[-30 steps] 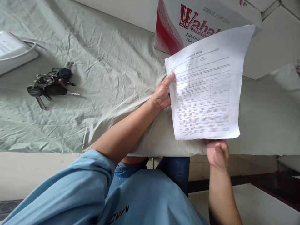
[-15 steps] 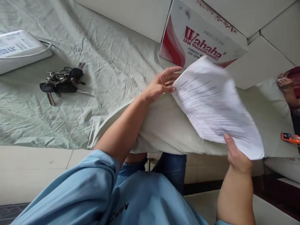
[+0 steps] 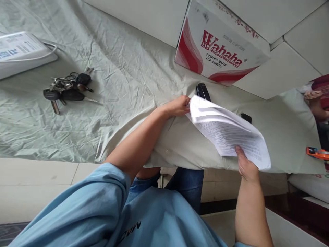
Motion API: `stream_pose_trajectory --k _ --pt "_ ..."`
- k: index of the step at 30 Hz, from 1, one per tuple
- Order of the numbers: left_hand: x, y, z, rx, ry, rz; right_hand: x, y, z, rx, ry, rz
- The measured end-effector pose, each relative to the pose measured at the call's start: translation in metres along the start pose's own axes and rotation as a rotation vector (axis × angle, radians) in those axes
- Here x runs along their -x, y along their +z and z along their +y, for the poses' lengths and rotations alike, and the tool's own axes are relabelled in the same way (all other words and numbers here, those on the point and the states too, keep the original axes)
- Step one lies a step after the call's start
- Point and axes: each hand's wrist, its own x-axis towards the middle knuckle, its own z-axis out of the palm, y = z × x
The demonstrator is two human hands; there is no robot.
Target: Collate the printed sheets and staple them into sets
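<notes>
- The white sheaf of printed paper sheets [image 3: 228, 135] lies over the pale green cloth-covered table [image 3: 123, 68], its long axis running from upper left to lower right.
- A black stapler [image 3: 203, 92] lies just behind it; a red-and-white Wahaha cardboard box [image 3: 218, 48] stands beyond, a bunch of keys [image 3: 66, 90] far left.
- My left hand [image 3: 178, 106] pinches the upper-left corner; my right hand [image 3: 246, 168] grips the lower edge, thumb on top.
</notes>
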Motion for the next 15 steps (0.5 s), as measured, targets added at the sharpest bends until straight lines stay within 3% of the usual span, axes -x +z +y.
stream_pose_trajectory --k 4,10,13,15 --pt "-0.004 0.009 -0.004 -0.067 -0.028 0.106 0.008 0.014 0.006 -0.092 -0.038 0.066" --pt "0.002 0.019 0.001 0.058 -0.024 0.011 0.042 0.016 0.025 -0.268 0.304 0.040" --pt "0.003 0.025 0.002 0.093 -0.068 -0.005 0.059 0.015 0.030 -0.260 0.386 0.011" --pt "0.001 0.029 0.001 0.073 -0.099 0.047 0.066 0.014 0.033 -0.246 0.413 0.022"
